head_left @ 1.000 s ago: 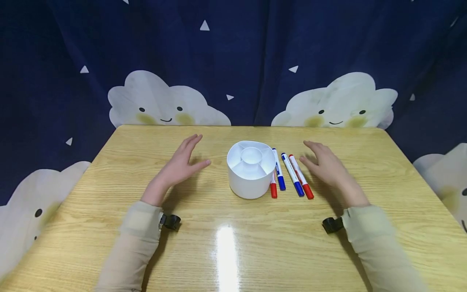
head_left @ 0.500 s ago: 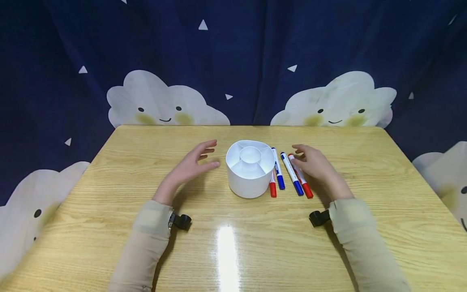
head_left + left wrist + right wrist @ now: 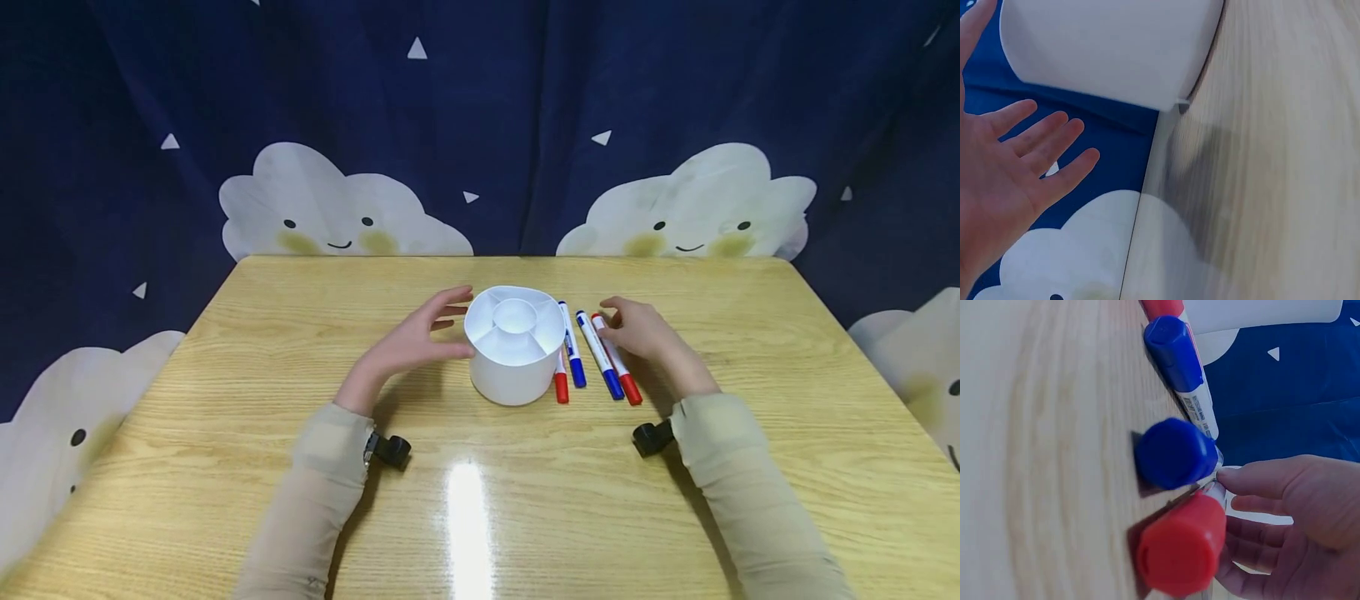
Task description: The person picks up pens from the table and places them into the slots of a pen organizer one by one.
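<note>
A white round pen organizer, divided into compartments around a central ring, stands upright mid-table. To its left is my left hand, fingers extended and thumb spread; the thumb tip reaches its wall in the head view. The left wrist view shows the left palm holding nothing, below the organizer. My right hand has its thumb and curled fingers on either side of the rightmost red marker, pinching it near its far end while it lies on the table. Beside it lies a blue marker.
Another blue marker and a partly hidden red marker lie against the organizer's right side. The wooden table ends at a dark blue curtain with cloud prints. Each wrist carries a small black camera.
My left hand has moved right, up to the organizer. My right hand has come in leftward from beside the markers, its fingers curling at the red one. The organizer and markers stay put.
</note>
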Demonstrator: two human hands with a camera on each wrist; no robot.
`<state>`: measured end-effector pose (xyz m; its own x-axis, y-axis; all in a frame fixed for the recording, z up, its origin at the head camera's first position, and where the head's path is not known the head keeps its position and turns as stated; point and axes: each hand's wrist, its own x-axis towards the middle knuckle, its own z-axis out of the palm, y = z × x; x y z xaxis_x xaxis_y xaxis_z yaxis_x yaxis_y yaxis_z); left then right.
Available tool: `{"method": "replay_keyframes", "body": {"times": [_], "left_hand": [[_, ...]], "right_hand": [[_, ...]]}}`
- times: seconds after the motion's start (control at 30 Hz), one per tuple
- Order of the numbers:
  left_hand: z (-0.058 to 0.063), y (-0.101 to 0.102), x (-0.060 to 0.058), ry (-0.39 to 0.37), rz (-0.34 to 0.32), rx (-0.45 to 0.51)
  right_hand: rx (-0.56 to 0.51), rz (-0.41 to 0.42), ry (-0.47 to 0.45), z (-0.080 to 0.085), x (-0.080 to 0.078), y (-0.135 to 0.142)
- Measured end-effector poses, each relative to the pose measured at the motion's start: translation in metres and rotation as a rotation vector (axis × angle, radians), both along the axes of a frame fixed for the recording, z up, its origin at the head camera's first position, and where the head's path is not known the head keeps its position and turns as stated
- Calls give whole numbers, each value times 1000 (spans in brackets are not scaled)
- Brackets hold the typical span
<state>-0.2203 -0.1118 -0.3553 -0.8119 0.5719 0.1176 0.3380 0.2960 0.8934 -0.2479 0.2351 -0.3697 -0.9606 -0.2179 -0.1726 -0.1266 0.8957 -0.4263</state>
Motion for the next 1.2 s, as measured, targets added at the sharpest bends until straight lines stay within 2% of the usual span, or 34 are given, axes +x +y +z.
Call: {"method": "replay_keyframes", "body": {"times": [0.17,0.4,0.8,1.2], "left_hand": [[5,11,1,-26,-36,15],[26,20,15,-45,-52,5],[30,25,18,-28,-43,-35],[30,26,20,-19,-37,-36]], "right_hand": [[-6,-17,-16,-2,-1,-2],[-25,-2,3,0,0,0],[-37,8,100,25,9,-9],[-135,36,279,51,15,-24]]}}
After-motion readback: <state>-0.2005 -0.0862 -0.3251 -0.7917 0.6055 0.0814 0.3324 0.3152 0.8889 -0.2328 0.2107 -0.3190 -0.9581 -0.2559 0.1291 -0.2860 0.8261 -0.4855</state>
